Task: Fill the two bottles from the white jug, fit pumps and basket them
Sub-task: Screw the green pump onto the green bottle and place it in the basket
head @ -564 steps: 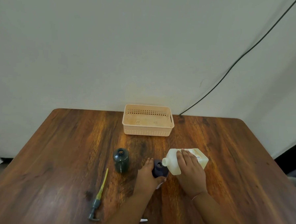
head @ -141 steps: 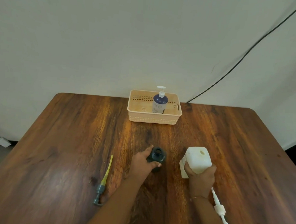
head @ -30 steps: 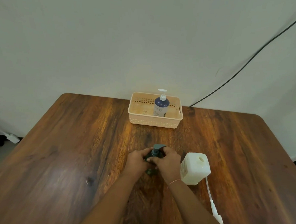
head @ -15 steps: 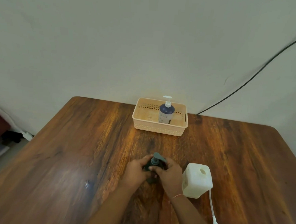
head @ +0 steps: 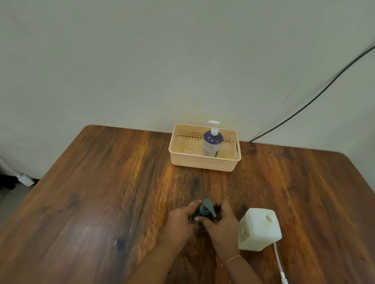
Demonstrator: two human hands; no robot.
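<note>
Dark green bottle [head: 196, 216] stands mid-table [head: 92, 202], left hand [head: 181, 222] wrapped around it, right hand [head: 220, 225] pinching its grey pump [head: 207, 208]. Jug [head: 259, 229] just right; blue bottle [head: 211, 143] upright in basket [head: 202, 163].

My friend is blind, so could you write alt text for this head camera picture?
Two hands, left and right, grip a dark bottle with a grey pump on a wooden table. A white jug stands beside them; a blue bottle stands in a basket.
</note>
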